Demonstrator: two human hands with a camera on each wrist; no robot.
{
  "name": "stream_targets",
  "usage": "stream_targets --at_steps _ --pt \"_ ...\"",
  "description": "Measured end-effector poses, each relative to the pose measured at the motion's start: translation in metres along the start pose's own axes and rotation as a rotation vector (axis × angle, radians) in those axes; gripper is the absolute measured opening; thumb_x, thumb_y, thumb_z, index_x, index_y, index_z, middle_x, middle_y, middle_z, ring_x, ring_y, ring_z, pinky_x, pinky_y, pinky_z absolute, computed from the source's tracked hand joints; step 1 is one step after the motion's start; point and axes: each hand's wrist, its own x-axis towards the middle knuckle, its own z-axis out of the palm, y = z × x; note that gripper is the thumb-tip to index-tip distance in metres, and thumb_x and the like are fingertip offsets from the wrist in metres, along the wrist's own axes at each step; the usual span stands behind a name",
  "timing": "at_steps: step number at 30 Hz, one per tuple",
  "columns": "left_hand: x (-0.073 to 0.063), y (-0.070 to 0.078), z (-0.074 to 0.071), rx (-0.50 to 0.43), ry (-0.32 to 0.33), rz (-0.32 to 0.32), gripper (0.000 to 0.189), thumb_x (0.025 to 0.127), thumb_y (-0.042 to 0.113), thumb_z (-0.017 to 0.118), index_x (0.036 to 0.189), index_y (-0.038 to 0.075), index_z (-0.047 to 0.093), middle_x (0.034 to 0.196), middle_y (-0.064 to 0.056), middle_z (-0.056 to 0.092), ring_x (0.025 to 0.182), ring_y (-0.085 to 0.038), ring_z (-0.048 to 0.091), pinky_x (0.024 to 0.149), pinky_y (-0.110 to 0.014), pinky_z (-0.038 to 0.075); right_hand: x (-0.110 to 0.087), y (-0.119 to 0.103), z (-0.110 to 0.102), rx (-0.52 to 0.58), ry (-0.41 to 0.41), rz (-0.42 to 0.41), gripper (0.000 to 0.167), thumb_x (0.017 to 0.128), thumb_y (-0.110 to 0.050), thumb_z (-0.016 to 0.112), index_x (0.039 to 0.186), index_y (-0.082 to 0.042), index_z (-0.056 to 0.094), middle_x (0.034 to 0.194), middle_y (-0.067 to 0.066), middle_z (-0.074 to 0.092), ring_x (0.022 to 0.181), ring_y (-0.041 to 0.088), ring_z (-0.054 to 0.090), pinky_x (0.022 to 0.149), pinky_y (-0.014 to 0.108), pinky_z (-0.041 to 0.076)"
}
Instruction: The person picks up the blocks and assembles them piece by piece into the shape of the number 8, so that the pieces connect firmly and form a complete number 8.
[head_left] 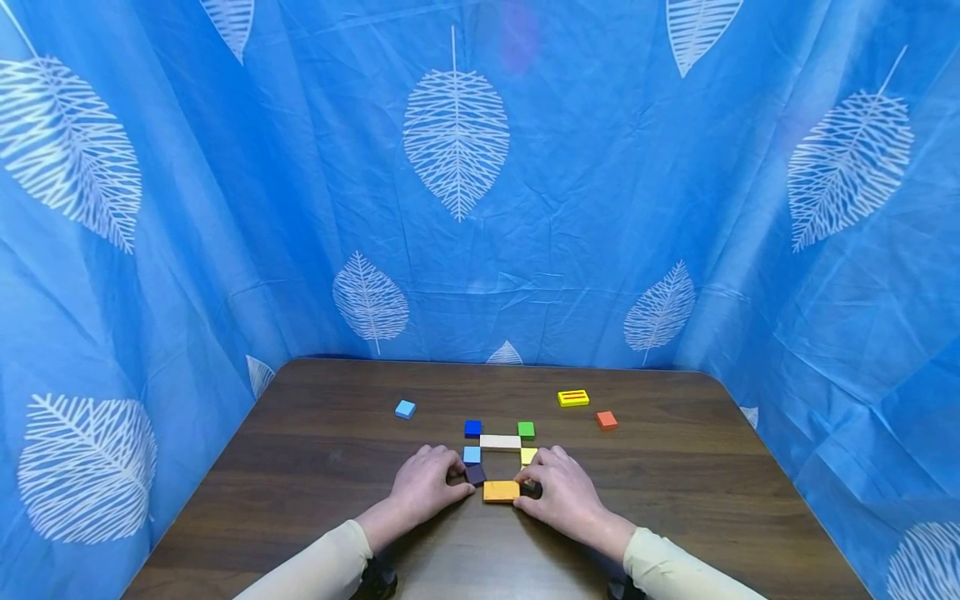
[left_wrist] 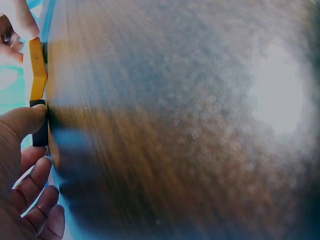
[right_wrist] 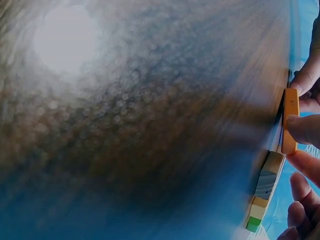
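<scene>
My left hand point(head_left: 429, 483) pinches a black block point(left_wrist: 39, 127) between thumb and index finger; its other fingers hang loosely curled. With thumb and index finger, my right hand point(head_left: 564, 493) grips the right end of an orange block point(head_left: 501, 492), which lies just right of the black one. A light blue block point(head_left: 472, 455) and a dark blue block point(head_left: 472, 429) stand in line behind the black block. On the other side are a pale yellow block point(head_left: 528, 456), partly covered by my right hand, and a green block point(head_left: 527, 430). A long whitish block point(head_left: 500, 443) spans between these two rows.
Farther back on the brown wooden table point(head_left: 315, 417) lie a loose light blue block point(head_left: 405, 409), a yellow block with red stripes point(head_left: 573, 398) and an orange-red block point(head_left: 607, 420). A blue curtain point(head_left: 525, 208) with white leaves surrounds the table's back and sides.
</scene>
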Motion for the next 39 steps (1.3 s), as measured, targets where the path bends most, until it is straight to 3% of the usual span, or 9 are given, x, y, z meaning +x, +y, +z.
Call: stream_targets --at_steps 9,22,39 --pt "0.0002 -0.0005 -0.0001 -0.012 -0.014 -0.005 0.032 0.083 0.047 0.084 0.096 0.019 0.075 0.085 0.012 0.058 0.081 -0.011 0.047 0.070 -0.030 0.044 0.0009 -0.0004 0.0011 -0.013 -0.004 -0.004 0.030 0.077 -0.044 0.087 0.100 -0.026 0.080 0.087 -0.012 0.054 0.082 0.010 0.041 0.068 0.028 0.037" --pt "0.0004 -0.0007 0.0003 -0.014 -0.014 -0.002 0.032 0.083 0.046 0.084 0.096 0.019 0.074 0.085 0.011 0.058 0.080 -0.011 0.046 0.068 -0.029 0.043 0.0048 -0.0050 0.0023 -0.011 0.013 -0.024 0.023 0.076 -0.042 0.089 0.092 -0.026 0.081 0.084 -0.015 0.046 0.081 0.010 0.037 0.068 0.027 0.033" --pt "0.0009 -0.0018 -0.0003 -0.010 -0.027 0.002 0.032 0.083 0.047 0.083 0.097 0.020 0.073 0.085 0.011 0.058 0.079 -0.011 0.046 0.068 -0.029 0.043 0.0059 -0.0050 0.0035 -0.008 0.004 -0.001 0.024 0.076 -0.042 0.088 0.091 -0.025 0.081 0.083 -0.014 0.047 0.081 0.011 0.038 0.068 0.028 0.034"
